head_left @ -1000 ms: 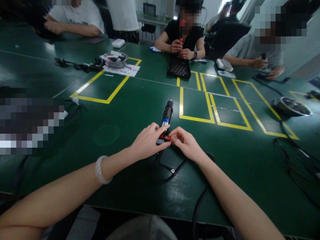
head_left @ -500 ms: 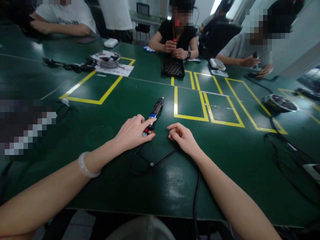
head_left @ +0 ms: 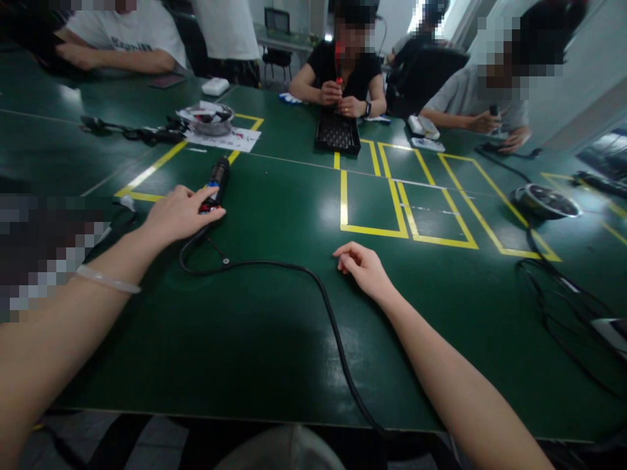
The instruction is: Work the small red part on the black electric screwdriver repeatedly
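My left hand (head_left: 174,214) is closed around an electric screwdriver (head_left: 219,172), which has a black front and a blue band; its rear end is partly hidden by my fingers. It lies over the green tabletop with its nose pointing away from me, close to a yellow tape outline. From its back runs a black cable (head_left: 321,290), curving across the table and over the near edge. My right hand (head_left: 365,269) rests on the table with loosely bent fingers and holds nothing. Its index finger reaches out to the left.
Yellow tape rectangles (head_left: 344,202) mark the green table (head_left: 274,339). A metal bowl (head_left: 213,124) with small items sits on paper at the back left. Across from me, a person works over a black tray (head_left: 337,134). Another metal bowl (head_left: 548,201) and loose cables (head_left: 543,294) lie right.
My left hand has carried the screwdriver to the left and farther away, pulling its cable out into a long curve. My right hand has hardly moved.
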Motion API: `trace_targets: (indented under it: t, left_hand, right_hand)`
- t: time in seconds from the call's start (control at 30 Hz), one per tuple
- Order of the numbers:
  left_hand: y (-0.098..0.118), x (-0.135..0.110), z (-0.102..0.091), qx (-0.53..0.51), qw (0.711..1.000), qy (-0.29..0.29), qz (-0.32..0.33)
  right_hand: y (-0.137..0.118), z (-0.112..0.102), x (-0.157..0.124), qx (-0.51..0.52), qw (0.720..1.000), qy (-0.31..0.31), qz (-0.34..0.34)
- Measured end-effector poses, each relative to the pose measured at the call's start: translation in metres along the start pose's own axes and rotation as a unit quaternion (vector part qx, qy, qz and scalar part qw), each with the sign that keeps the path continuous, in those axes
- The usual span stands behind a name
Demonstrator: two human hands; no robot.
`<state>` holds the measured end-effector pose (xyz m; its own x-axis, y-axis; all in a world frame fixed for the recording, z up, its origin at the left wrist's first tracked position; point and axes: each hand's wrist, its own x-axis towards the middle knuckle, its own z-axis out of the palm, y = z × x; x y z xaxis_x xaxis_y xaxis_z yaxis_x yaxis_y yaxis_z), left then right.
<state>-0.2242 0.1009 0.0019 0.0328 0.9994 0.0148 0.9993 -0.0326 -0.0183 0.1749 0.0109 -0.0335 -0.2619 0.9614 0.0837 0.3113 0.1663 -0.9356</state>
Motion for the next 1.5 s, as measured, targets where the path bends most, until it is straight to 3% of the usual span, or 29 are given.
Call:
trace_targets:
  t: [0.17, 0.3, 0.57, 0.77, 0.93, 1.23, 1.4, 1.5]
  left_hand:
    - [-0.04, 0.028, -0.004, 0.01, 0.998, -0.012, -0.063]
    - [-0.055, 0.047, -0.006, 0.028, 0.994, -0.033, -0.105]
    - [-0.043, 0.049, -0.009, 0.065, 0.993, -0.046, -0.091]
    - [-0.032, 0.04, -0.011, 0.021, 0.994, -0.045, -0.093]
    - [-0.005, 0.013, -0.011, 0.018, 0.997, -0.017, -0.077]
    - [0.063, -0.04, -0.007, 0.011, 0.999, 0.041, -0.002]
    - [0.112, -0.07, -0.012, 0.062, 0.994, 0.048, 0.071]
    - [0.141, -0.086, -0.015, 0.076, 0.99, 0.049, 0.108]
  right_hand:
    - [0.004, 0.001, 0.001, -0.012, 1.0, -0.005, -0.003]
    - [0.005, 0.001, 0.001, -0.02, 1.0, -0.011, -0.003]
    - [0.005, 0.002, 0.0, -0.04, 0.999, -0.018, -0.01]
    - [0.002, 0.002, 0.0, -0.053, 0.998, -0.016, -0.006]
    - [0.0, 0.003, -0.001, -0.063, 0.998, -0.018, -0.009]
    - [-0.003, 0.005, -0.001, -0.077, 0.997, -0.002, -0.015]
    - [-0.018, 0.015, -0.006, -0.148, 0.985, 0.04, -0.075]
    - [-0.026, 0.024, -0.01, -0.161, 0.98, 0.024, -0.112]
